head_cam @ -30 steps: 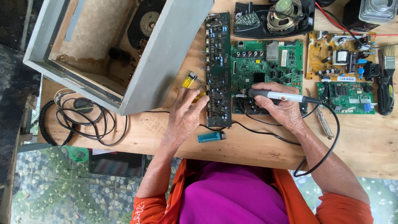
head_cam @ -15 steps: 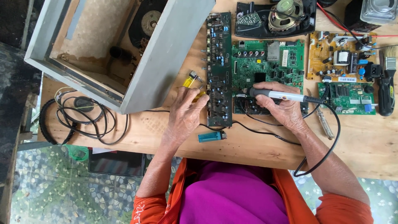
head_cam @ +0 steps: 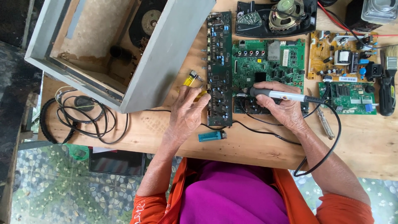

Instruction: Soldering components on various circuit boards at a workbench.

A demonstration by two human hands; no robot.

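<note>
My right hand (head_cam: 278,107) grips a white and black soldering iron (head_cam: 286,96), its tip pointing left toward the long dark circuit board (head_cam: 219,58) that lies upright across the wooden table (head_cam: 365,145). The iron's black cord (head_cam: 331,137) loops off to the right and down over the table edge. My left hand (head_cam: 187,113) rests on the table at the left edge of that long board, fingers partly over a yellow-handled screwdriver (head_cam: 191,79). A green circuit board (head_cam: 269,62) lies under and behind my right hand.
A grey open speaker cabinet (head_cam: 166,58) lies at the left, with coiled black cables (head_cam: 83,116) beside it. A teal lighter (head_cam: 211,136) lies near the front edge. A speaker housing (head_cam: 277,16), yellow board (head_cam: 340,58), small green board (head_cam: 348,96), brush (head_cam: 387,83) and a metal tool (head_cam: 325,124) sit right.
</note>
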